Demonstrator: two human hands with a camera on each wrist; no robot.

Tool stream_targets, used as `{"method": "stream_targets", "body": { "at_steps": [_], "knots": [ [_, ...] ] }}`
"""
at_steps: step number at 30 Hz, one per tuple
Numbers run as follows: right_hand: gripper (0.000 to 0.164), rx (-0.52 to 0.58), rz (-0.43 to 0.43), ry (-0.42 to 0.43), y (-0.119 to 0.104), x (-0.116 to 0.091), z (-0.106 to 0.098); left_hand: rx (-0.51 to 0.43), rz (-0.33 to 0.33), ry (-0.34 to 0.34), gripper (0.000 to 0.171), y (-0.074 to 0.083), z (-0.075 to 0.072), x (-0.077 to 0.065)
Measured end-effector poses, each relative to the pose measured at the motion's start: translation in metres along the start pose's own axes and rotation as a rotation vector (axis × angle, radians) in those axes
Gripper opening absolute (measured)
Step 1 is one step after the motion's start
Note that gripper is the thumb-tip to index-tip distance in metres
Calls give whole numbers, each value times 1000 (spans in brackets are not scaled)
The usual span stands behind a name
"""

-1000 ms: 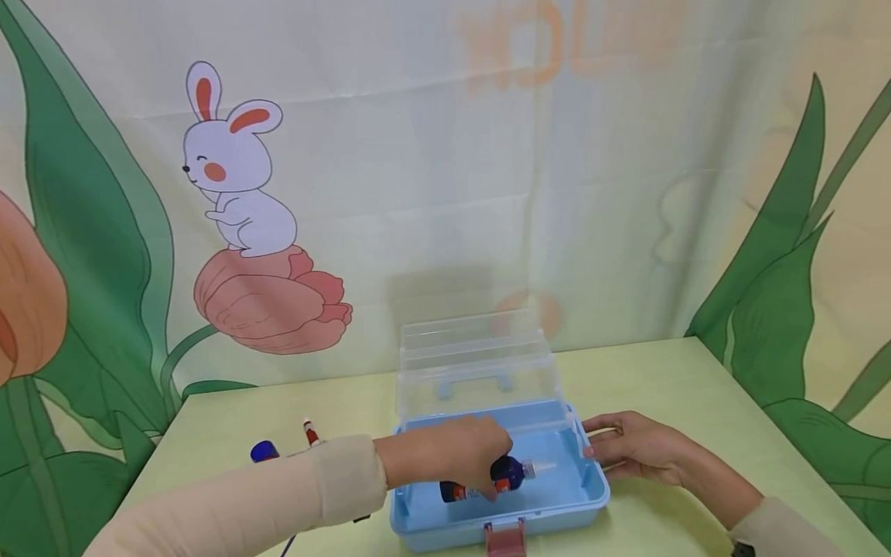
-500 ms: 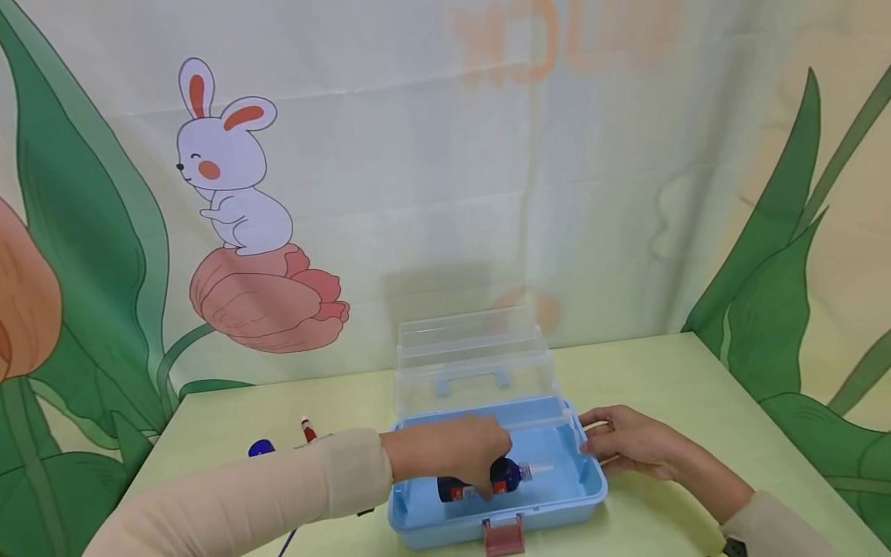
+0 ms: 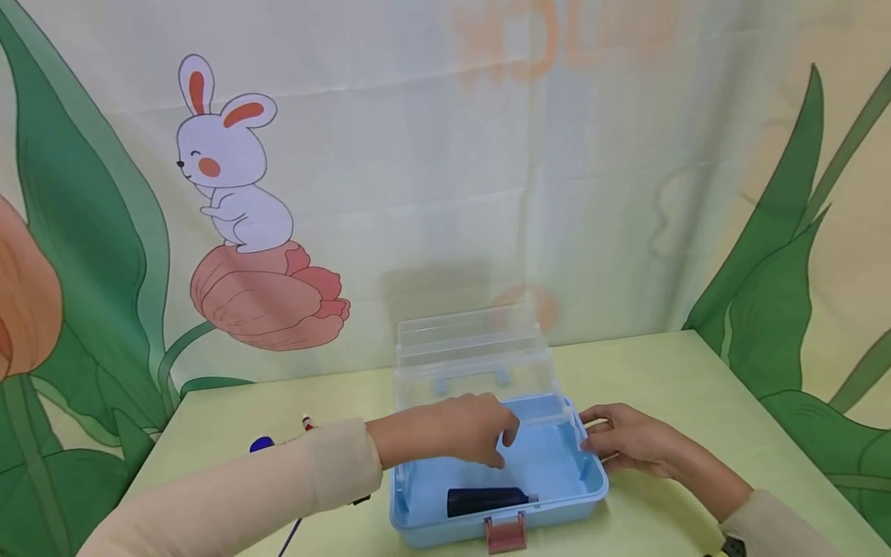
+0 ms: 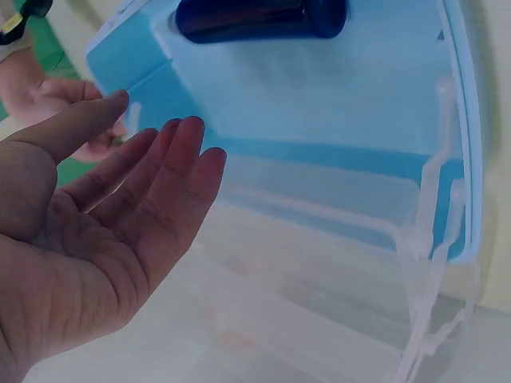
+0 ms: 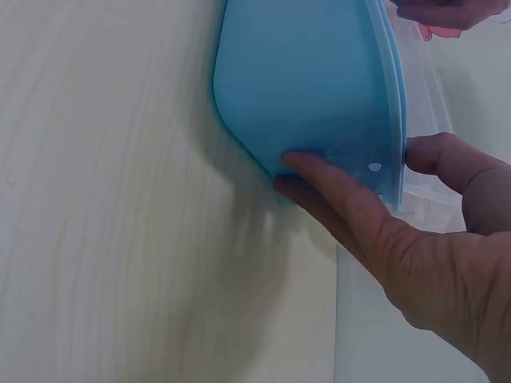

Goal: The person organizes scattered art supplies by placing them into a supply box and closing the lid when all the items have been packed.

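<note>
A light blue plastic box point(image 3: 438, 535) stands on the table with its clear lid point(image 3: 473, 340) raised at the back. On its floor, near the front wall, lies a dark blue bottle point(image 3: 487, 501) on its side, its clear nozzle end pointing right. My left hand point(image 3: 466, 429) hovers over the box, fingers loosely bent and holding nothing; in the left wrist view its palm point(image 4: 104, 247) shows bare, apart from the bottle. At the box's right end, my right hand point(image 3: 636, 445) grips the side wall, thumb at the rim and fingers against the outside point(image 5: 343, 191).
A reddish latch point(image 3: 506, 534) hangs at the box front. Left of the box, partly behind my left sleeve, are a blue-topped thing point(image 3: 261, 444) and a red and white marker-like stick point(image 3: 308, 422). A printed curtain point(image 3: 431, 193) backs the table.
My left hand has let go of the bottle and risen off it. The bottle now rests closer to the box's front wall. My right hand keeps its place on the box.
</note>
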State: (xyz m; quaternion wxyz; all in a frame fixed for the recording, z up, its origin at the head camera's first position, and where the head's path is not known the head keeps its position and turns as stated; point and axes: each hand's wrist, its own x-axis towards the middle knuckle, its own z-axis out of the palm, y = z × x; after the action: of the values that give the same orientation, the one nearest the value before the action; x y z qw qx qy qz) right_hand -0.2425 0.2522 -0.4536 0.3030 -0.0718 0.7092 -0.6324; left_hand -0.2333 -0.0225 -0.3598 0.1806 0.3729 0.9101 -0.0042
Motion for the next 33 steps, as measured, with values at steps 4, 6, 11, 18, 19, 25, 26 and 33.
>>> {"method": "stream_targets", "body": {
  "at_steps": [4, 6, 11, 18, 19, 25, 26, 33],
  "knots": [
    [70, 9, 3, -5, 1, -1, -1, -71, -7, 33, 17, -8, -11, -11],
    [71, 11, -2, -6, 2, -2, -3, -121, -14, 63, 16, -16, -15, -18],
    [72, 20, -12, -11, 5, -2, -3, -240, -16, 146, 15, -38, -25, -43],
    [72, 27, -21, -26, 5, -2, -2, -312, -112, 202, 14, -65, -27, -84],
    [72, 27, -21, -25, 5, -2, -2, -324, -137, 208, 14, -69, -25, -88],
    [73, 30, -21, -29, 4, -2, -3, -366, -259, 237, 13, -95, -12, -109],
    [74, 30, -22, -28, 4, -2, -3, -371, -272, 241, 14, -99, -9, -113],
    [74, 45, -27, -32, 5, -1, -2, -417, -360, 286, 18, -130, 11, -134]
  ]
}}
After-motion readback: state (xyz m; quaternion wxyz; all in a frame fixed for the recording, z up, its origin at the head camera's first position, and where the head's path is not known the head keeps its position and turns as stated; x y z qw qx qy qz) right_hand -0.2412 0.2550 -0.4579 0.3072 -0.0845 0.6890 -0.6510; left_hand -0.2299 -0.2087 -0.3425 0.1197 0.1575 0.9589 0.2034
